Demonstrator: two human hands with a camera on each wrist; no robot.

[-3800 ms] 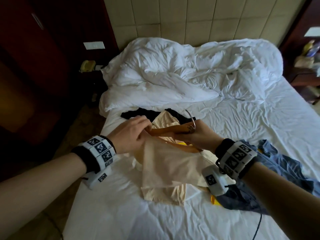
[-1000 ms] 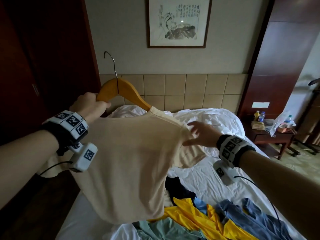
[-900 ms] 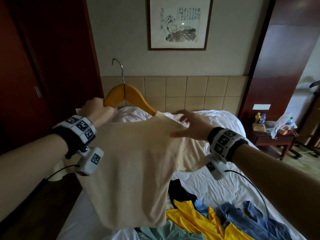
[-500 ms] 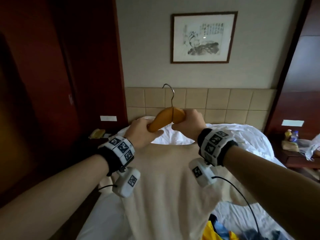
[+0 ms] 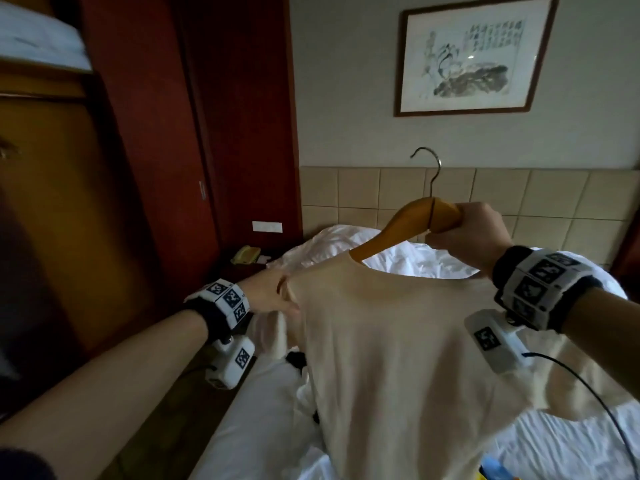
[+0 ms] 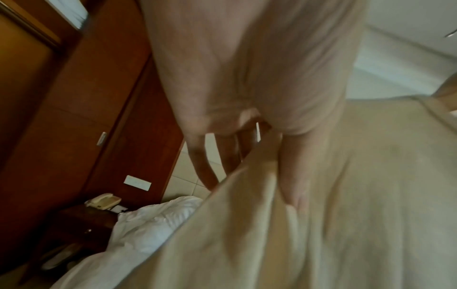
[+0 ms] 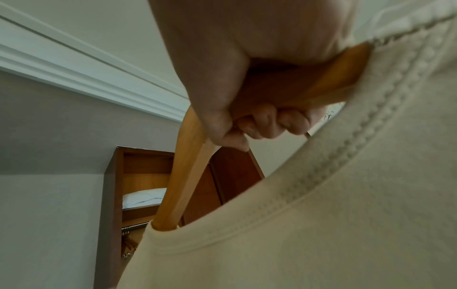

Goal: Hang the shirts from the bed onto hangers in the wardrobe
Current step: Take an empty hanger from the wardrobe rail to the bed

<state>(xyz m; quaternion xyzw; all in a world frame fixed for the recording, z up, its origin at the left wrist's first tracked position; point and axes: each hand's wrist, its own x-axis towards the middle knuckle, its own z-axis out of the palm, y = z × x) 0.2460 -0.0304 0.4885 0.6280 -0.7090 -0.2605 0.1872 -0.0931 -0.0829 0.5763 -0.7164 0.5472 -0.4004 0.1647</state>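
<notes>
A cream shirt hangs on a wooden hanger held up over the bed, its metal hook pointing upward. My right hand grips the hanger just right of the hook; in the right wrist view the fingers curl round the hanger's wood above the shirt's collar. My left hand is at the shirt's left shoulder. In the left wrist view it pinches the cloth, thumb on top and fingers behind.
The dark red wardrobe stands at the left, with white bedding on its upper shelf; its rail shows below that shelf. The bed with a white duvet lies below. A nightstand holds a phone. Coloured clothes lie on the bed.
My left hand has let go of the hanger and dropped to the shirt's left shoulder. My right hand keeps hold of the hanger. The view has turned left toward the wardrobe.
</notes>
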